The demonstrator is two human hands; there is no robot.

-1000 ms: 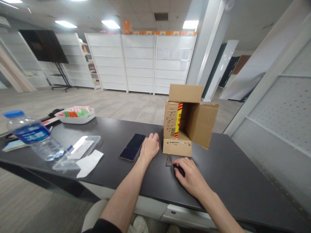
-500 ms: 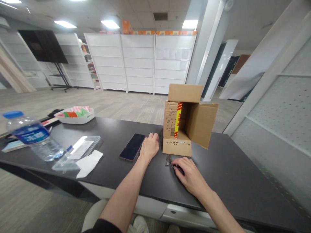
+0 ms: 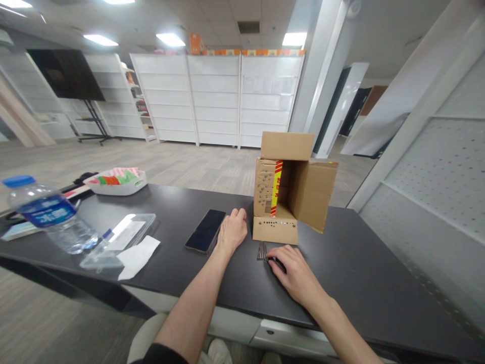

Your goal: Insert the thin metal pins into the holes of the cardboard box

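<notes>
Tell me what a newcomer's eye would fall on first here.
Probably the open box, with its bright red-and-yellow tape, standing on the dark table beyond the right hand. Next, perhaps, the bottle with its blue cap and label, at the table's left end. The thin metal pieces side by side in front of the box might come third.
</notes>
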